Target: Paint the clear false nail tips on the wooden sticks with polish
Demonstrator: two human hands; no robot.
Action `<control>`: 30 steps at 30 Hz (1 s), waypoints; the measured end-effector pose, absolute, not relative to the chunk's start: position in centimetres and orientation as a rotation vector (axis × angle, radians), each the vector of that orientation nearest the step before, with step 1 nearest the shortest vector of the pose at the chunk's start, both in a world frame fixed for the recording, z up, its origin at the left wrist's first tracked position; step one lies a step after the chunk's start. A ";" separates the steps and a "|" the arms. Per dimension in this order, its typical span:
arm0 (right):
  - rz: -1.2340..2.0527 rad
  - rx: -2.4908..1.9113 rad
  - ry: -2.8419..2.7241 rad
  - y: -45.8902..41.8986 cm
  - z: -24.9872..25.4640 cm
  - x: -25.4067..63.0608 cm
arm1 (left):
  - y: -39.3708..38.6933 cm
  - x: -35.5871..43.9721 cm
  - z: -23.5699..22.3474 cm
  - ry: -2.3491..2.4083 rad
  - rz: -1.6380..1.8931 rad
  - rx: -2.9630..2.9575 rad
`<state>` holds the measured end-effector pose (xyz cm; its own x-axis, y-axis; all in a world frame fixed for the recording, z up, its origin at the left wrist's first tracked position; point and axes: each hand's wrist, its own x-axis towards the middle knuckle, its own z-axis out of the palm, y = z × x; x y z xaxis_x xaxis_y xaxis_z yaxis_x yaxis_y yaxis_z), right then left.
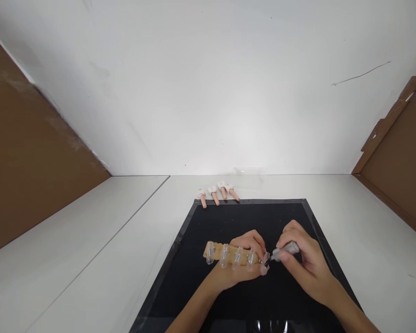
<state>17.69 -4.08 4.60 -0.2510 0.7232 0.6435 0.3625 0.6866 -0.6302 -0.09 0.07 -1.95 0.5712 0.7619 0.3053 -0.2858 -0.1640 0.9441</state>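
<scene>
Left hand point(241, 259) closed around a tan wooden strip point(217, 251), fingers curled over its right end, thumb side toward the near edge of the table point(90, 259). Strip held roughly level, just above the black mat point(208, 296), running left to right over the mat's centre.

Five clear nail tips point(223, 255) fixed in a row along the strip, pointing toward the near edge. Rightmost tip point(264, 264) at the strip's right end, beside the left fingertips.

Right hand point(303, 266) clenched in a pen-style grip on a small grey brush handle point(287, 250). Handle angled down and to the left; dark brush end point(267, 260) at the rightmost tip, apparently touching it, though too small in this view to confirm contact. Both hands close together over the right-centre of the mat, forearms entering from the near edge.

Black mat set square on the white table, near edge cut off by the frame, far edge toward the back wall. Glossy reflection at the mat's near edge, nature not resolvable.

Four peach-coloured practice fingers point(218, 194) with pale tips lying in a row on the table, just beyond the mat's far left corner, the bases of some touching or overlapping the mat's far edge. Well apart from both hands.

Brown cardboard panel point(27, 162) along the table's left edge; second brown panel point(398, 162) at the far right corner. White wall point(208, 83) behind the far edge.
</scene>
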 end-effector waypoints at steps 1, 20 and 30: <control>0.420 -0.877 -1.830 -4.1 4.5 17.7 | 0.0 -0.1 -1.9 0.419 0.963 1.438; 0.449 -0.815 -1.899 -4.0 4.9 17.7 | 0.1 -0.2 -1.3 0.494 0.970 1.585; 0.367 -0.795 -1.981 -4.1 5.1 17.6 | -0.2 0.1 -0.7 0.539 0.985 1.629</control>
<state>17.58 -4.12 5.07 -0.3500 0.6641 0.6607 0.3832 0.7451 -0.5459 0.09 -0.20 -0.65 0.5501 0.7705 0.3222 -0.1438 -0.2926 0.9454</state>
